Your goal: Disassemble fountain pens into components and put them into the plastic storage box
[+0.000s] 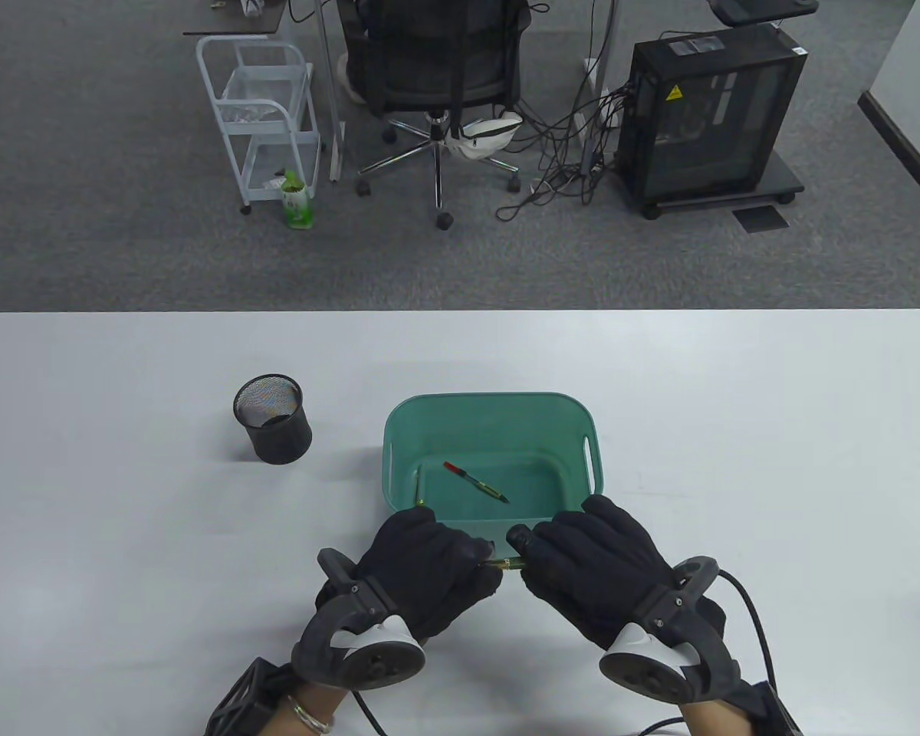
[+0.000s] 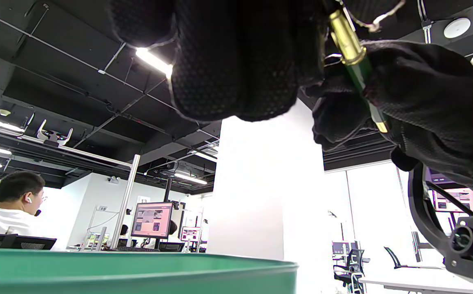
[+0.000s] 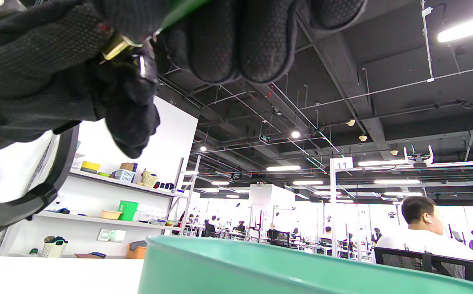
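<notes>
Both gloved hands hold one green and gold fountain pen [image 1: 508, 564] between them, just in front of the green plastic storage box [image 1: 399, 429]. My left hand [image 1: 429, 563] grips its left end and my right hand [image 1: 583, 563] grips its right end. In the left wrist view the pen [image 2: 357, 61] shows a gold band and a green barrel running into the right glove. The right wrist view shows a gold ring of the pen [image 3: 116, 47] between the gloves. Inside the box lie a thin red, yellow and green pen part [image 1: 475, 482] and a slim green piece [image 1: 418, 491] by the left wall.
A black mesh pen cup [image 1: 273, 418] stands left of the box. The box rim [image 2: 138, 265] fills the bottom of both wrist views [image 3: 302, 265]. Beyond the white table's far edge are an office chair [image 1: 437, 77], a white cart [image 1: 264, 115] and a computer tower [image 1: 709, 115].
</notes>
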`<state>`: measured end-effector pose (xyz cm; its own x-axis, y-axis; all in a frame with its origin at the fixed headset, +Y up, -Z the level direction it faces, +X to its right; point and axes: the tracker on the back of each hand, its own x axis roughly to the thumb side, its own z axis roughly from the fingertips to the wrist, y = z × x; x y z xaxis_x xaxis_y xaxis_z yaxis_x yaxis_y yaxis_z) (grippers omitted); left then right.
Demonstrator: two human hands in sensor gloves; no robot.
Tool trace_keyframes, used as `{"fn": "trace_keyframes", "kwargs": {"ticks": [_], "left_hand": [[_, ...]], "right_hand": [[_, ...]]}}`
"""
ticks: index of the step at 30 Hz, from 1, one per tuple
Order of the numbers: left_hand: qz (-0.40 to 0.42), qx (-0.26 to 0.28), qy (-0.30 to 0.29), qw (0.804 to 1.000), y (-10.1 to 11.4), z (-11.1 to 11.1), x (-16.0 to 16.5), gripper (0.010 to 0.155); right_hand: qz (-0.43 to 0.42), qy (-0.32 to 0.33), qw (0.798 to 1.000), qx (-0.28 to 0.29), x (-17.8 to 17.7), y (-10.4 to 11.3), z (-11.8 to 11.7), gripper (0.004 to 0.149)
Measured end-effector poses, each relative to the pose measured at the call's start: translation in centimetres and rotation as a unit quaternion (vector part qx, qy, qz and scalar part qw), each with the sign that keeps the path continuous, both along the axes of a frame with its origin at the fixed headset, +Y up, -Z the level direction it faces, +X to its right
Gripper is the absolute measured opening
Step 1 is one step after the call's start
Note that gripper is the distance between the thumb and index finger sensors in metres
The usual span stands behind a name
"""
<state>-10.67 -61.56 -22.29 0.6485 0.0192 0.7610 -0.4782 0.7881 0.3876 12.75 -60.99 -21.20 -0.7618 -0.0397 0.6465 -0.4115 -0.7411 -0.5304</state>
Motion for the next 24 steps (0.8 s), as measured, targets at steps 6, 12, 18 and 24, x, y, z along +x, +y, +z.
{"fn": "trace_keyframes", "kwargs": {"ticks": [6, 12, 18, 24], "left_hand": [[-0.004, 0.002, 0.007, 1.0, -0.05, 0.0, 0.0, 0.061], [-0.005, 0.016, 0.012, 1.0, 0.0, 0.24, 0.14, 0.057], [-0.002, 0.023, 0.01, 1.0, 0.01, 0.34, 0.23, 0.048], [-0.002, 0.024, 0.008, 1.0, -0.01, 0.37, 0.25, 0.045]], "right_hand": [[0.0, -0.002, 1.0, 0.0, 0.06, 0.02, -0.04, 0.045], [-0.002, -0.004, 1.0, 0.001, 0.12, -0.03, -0.12, 0.045], [-0.002, -0.004, 1.0, 0.002, 0.23, -0.02, -0.12, 0.045], [-0.001, -0.004, 1.0, 0.001, 0.25, -0.03, -0.14, 0.045]]}}
